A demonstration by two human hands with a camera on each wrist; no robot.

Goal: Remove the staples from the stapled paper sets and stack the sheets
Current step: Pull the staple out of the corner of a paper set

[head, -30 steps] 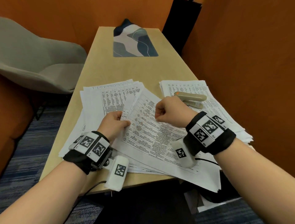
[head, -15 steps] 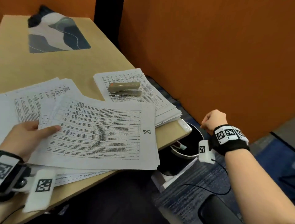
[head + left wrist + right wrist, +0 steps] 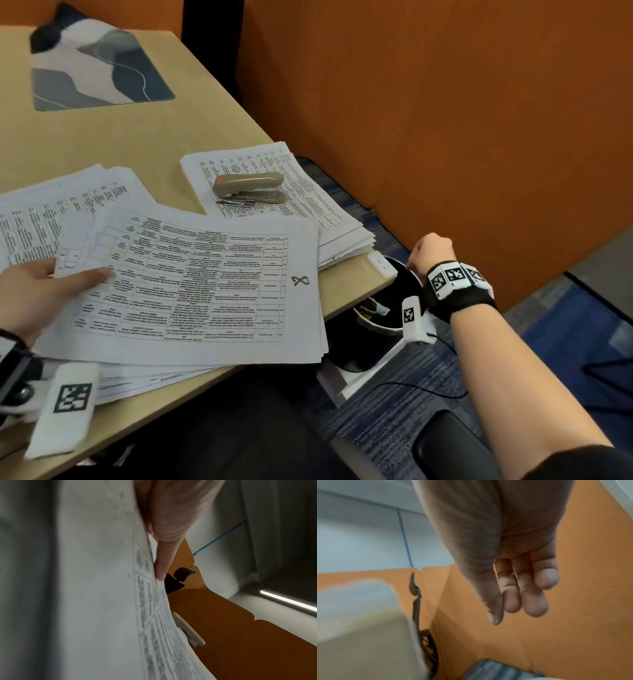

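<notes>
Right hand (image 3: 432,253) grip contents hidden, over bin (image 3: 388,310)

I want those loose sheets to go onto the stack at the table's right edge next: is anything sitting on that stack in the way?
Yes. A beige stapler lies on top of the right-hand stack, near its middle. The left hand holds the loose sheets; the stapler probably must be lifted off first.

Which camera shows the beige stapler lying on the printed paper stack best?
The head view: the beige stapler is whole, resting on the printed paper stack. The left wrist view shows only its end past a sheet; the right wrist view shows none.
</notes>
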